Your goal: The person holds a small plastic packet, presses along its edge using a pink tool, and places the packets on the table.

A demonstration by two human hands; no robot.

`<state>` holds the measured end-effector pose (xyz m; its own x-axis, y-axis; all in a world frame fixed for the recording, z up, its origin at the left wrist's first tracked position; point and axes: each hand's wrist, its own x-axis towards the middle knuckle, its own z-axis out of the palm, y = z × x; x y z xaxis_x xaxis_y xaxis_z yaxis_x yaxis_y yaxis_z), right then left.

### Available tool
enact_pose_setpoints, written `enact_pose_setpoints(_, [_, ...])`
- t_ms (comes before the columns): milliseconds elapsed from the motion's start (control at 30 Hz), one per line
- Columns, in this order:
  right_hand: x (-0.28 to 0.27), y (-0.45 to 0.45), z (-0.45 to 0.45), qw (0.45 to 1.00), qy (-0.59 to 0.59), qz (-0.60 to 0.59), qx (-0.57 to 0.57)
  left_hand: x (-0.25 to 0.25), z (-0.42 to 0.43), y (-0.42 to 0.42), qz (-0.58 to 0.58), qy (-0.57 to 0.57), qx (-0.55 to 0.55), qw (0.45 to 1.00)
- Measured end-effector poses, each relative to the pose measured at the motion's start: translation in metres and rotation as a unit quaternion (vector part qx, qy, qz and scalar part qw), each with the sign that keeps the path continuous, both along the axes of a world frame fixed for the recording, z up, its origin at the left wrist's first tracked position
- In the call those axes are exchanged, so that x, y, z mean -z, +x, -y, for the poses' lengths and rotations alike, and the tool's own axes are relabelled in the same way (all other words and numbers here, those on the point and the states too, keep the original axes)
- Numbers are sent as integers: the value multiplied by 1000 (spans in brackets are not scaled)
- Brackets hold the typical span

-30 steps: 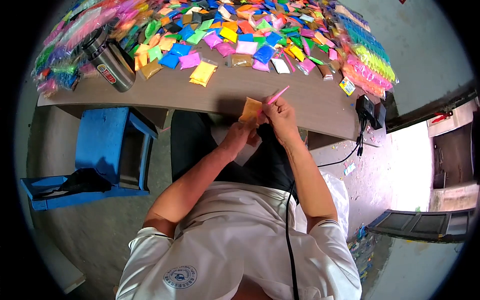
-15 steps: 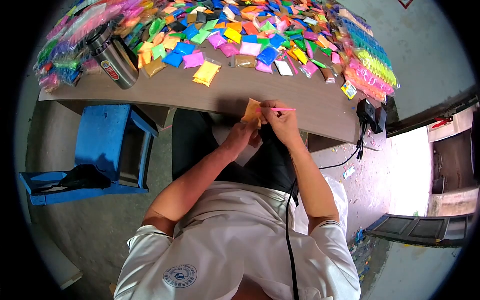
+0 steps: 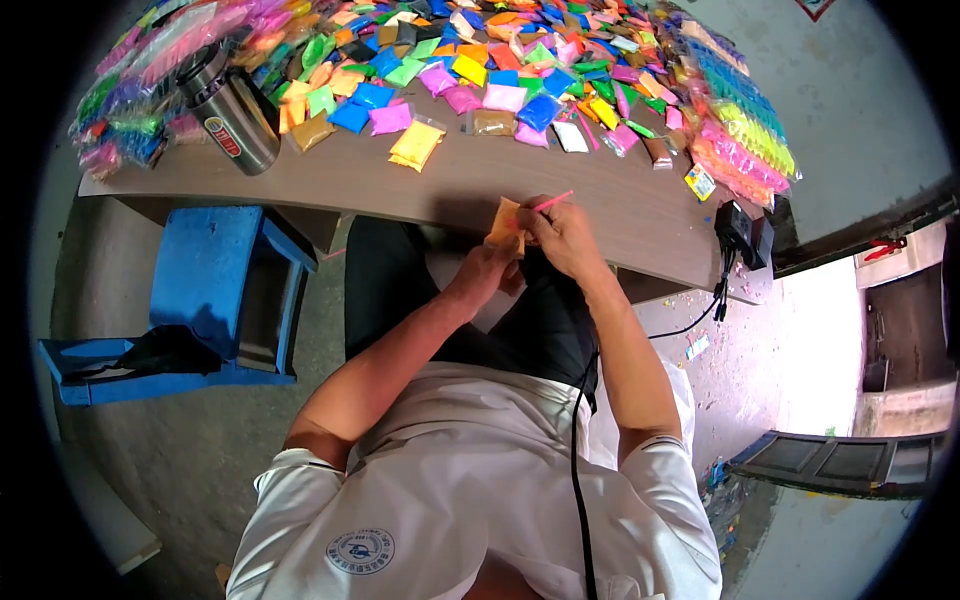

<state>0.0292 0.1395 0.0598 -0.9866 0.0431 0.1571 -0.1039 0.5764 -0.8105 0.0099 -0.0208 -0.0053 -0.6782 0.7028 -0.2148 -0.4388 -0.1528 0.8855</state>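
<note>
My left hand (image 3: 483, 272) is closed on the lower end of a small orange packet (image 3: 507, 215), held just off the table's near edge above my lap. At the packet's right side, my right hand (image 3: 566, 240) pinches a thin pink stick (image 3: 555, 200). The stick's outer end points up and to the right. Its other end is hidden by my fingers, so I cannot tell whether it touches the packet. A yellow-orange packet (image 3: 417, 144) lies on the table beyond my hands.
Many colourful packets (image 3: 470, 70) cover the far part of the table (image 3: 340, 185). A steel flask (image 3: 230, 120) stands at the left, and bagged bundles (image 3: 740, 140) lie at the right. Black adapters (image 3: 740, 230) with a cable sit near the right edge. A blue stool (image 3: 205, 270) is at left.
The pink stick has gone from nearly level to tilted, its outer end now higher. My right hand has turned slightly with it. My left hand and the orange packet have hardly moved.
</note>
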Motion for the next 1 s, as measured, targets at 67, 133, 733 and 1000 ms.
enact_pose_setpoints(67, [5,-1,-3,1000,26,-4,2,4,-2,-1,-4,6,4,1000])
enact_pose_setpoints(133, [8,-2,-5,999,52,-9,5,4,-1,-2,7,10,16,1000])
enact_pose_setpoints(733, [2,2,-3,999,5,-52,-12,8,2,-3,11,11,9,1000])
enact_pose_setpoints(1000, [10,1,-5,1000,25,-18,7,3,5,-7,7,29,-24,999])
